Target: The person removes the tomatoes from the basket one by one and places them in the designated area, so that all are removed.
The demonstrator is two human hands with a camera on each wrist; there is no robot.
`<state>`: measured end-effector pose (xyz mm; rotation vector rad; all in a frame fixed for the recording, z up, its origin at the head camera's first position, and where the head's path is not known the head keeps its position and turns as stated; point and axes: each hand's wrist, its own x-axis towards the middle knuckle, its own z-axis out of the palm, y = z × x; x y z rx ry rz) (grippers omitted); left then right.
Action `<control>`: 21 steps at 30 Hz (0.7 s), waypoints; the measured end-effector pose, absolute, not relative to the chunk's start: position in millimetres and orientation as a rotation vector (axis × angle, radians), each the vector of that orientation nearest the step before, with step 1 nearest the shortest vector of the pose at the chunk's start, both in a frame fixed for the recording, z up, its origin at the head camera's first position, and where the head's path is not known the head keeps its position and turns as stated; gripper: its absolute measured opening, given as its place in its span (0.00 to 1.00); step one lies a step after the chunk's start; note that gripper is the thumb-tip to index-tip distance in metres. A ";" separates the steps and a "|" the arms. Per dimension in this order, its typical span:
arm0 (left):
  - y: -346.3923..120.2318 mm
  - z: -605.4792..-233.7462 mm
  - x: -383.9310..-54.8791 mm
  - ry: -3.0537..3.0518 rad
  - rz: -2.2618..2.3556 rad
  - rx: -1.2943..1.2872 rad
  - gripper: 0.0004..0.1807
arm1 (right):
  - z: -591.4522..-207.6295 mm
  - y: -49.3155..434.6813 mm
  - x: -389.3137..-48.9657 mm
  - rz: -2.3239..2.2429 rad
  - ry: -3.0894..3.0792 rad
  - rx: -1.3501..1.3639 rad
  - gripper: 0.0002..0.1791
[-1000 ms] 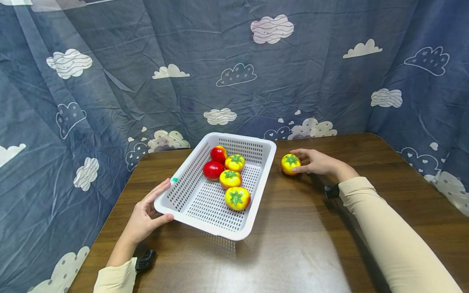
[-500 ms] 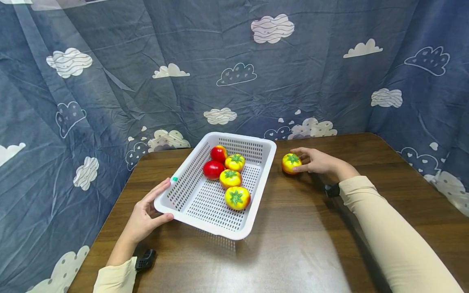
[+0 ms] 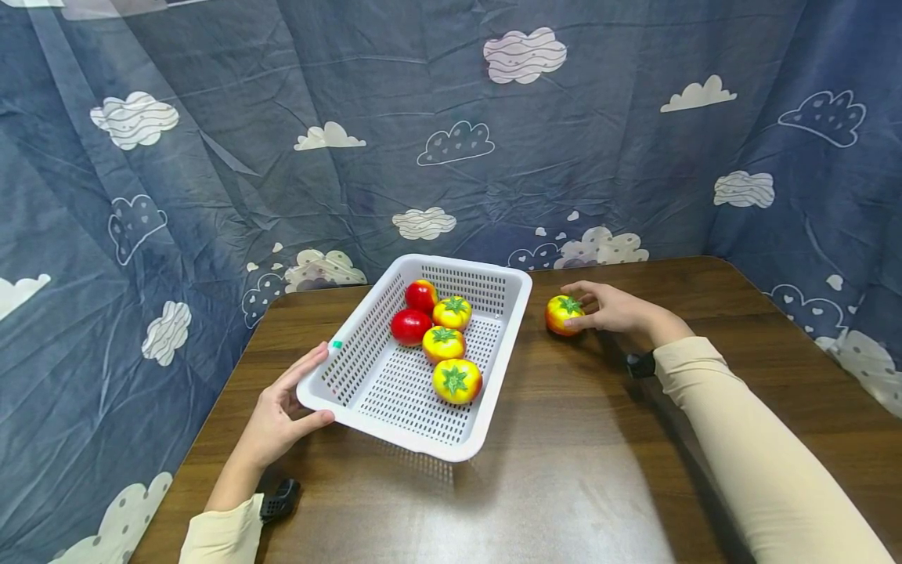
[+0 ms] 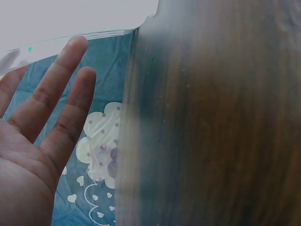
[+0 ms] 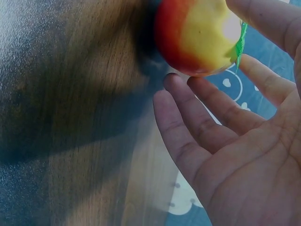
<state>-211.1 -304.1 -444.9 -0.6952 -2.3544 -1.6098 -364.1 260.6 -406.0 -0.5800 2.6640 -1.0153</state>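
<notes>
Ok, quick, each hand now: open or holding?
Left hand: open, touching the white rectangular perforated plastic basket.
Right hand: holding the round yellow-and-red, green-topped fruit.

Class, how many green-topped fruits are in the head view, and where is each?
4: a far fruit, middle fruit and near fruit in the white basket, and a held fruit in the right hand. The red fruits show no green top; any may be hidden.

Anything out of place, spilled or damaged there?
Nothing looks spilled or damaged. The white basket sits askew on the table, and one red-yellow fruit is outside it, but the right hand holds that one; neither seems alarming.
</notes>
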 end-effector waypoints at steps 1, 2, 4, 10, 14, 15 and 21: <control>-304.1 -444.9 -211.0 -2.354 -1.611 -0.695 0.48 | -405.5 260.7 -363.9 -1.007 2.669 -0.585 0.40; -304.1 -444.9 -211.1 -2.353 -1.611 -0.696 0.48 | -405.0 260.8 -363.9 -0.998 2.673 -0.585 0.40; -304.2 -445.0 -211.1 -2.353 -1.611 -0.697 0.48 | -403.9 261.1 -363.8 -0.986 2.680 -0.588 0.40; -303.9 -444.5 -211.1 -2.355 -1.606 -0.692 0.48 | -399.5 261.7 -365.1 -0.975 2.690 -0.576 0.40; -304.2 -444.6 -211.3 -2.355 -1.603 -0.693 0.48 | -395.0 261.5 -366.0 -0.993 2.689 -0.571 0.40; -304.3 -444.7 -211.4 -2.353 -1.605 -0.694 0.48 | -393.7 261.6 -365.9 -1.006 2.682 -0.564 0.41; -305.0 -445.1 -211.7 -2.349 -1.612 -0.701 0.48 | -382.6 260.1 -365.1 -1.036 2.683 -0.529 0.42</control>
